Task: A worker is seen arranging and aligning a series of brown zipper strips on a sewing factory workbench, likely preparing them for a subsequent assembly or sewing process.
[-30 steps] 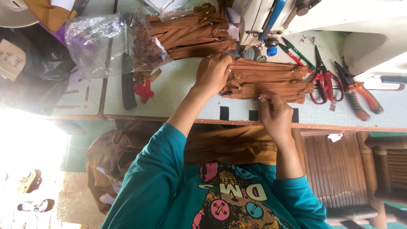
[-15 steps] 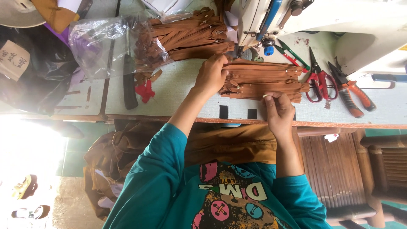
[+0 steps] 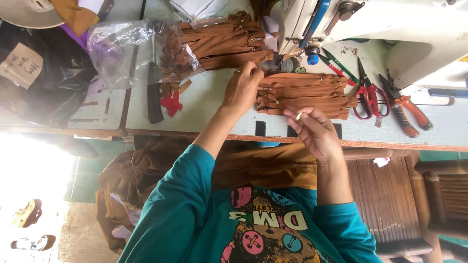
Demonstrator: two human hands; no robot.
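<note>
The left hand (image 3: pixel 246 90) lies palm down on the table (image 3: pixel 214 102), its forearm stretched forward from a teal sleeve, fingers curled over the near end of a stack of brown zippers (image 3: pixel 304 95). The fingertips press on the stack's left edge; whether they pinch a single zipper cannot be told. The right hand (image 3: pixel 314 129) hovers just below the same stack, wrist bent, palm turned partly upward, with thumb and forefinger pinched shut on a small pale piece (image 3: pixel 299 116), too small to identify. The other fingers of that hand are loosely curled.

The zipper stack lies flat near the front edge of the table, directly below the white sewing machine (image 3: pixel 370 24). To the right of the stack lie red-handled scissors (image 3: pixel 368 92), and beyond them orange-handled pliers (image 3: pixel 404 109). Above the scissors, close to the machine's foot, rest small green thread snips (image 3: pixel 336 65). Up and left of the stack sits a second heap of brown zippers (image 3: pixel 222 44), partly spilling from a clear plastic bag (image 3: pixel 131 48). Further left of the stack, a black knife-like tool (image 3: pixel 154 97) lies beside a red scrap (image 3: pixel 170 103). Brown fabric (image 3: pixel 263 165) drapes across the person's lap below the table edge.
</note>
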